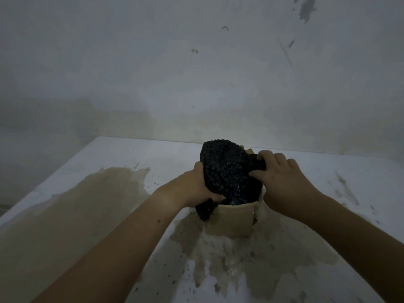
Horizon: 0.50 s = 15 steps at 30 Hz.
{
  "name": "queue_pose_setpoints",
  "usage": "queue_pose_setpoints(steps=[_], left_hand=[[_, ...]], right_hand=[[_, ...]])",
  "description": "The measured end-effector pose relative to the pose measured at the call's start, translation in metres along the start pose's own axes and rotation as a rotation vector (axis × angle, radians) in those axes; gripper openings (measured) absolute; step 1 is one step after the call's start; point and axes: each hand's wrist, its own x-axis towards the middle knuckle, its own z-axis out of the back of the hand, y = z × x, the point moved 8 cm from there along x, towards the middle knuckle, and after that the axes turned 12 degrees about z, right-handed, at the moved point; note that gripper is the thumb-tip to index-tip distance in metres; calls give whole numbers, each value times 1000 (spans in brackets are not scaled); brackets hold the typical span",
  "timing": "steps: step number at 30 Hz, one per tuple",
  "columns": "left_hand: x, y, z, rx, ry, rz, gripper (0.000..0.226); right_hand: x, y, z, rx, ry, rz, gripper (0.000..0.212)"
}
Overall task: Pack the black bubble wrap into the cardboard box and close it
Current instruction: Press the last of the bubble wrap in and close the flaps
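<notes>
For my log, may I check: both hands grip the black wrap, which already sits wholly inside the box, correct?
Not quite. The left hand and right hand do grip the wrap, but the head view shows it only partly inside the box: most bulges above the rim.

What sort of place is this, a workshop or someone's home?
Likely a dim, plain storeroom or back room: the wall is bare, stained plaster, the white table has large brown worn patches, and a cardboard box is being packed with black bubble wrap.
</notes>
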Motion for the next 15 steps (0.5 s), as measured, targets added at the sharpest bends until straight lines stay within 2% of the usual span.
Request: queue_pose_setpoints(steps=[6, 9, 12, 15], left_hand=[[5, -1, 0, 29, 1, -5, 86], [6, -4, 3, 27, -12, -24, 87], [5, -8, 3, 32, -26, -50, 88], [2, -10, 3, 35, -68, -94, 83]], right_hand=[[20, -6, -23, 108, 201, -36, 62], [27, -8, -31, 178, 229, -33, 62], [21, -7, -30, 163, 171, 11, 59], [10, -7, -22, 217, 15, 32, 59]])
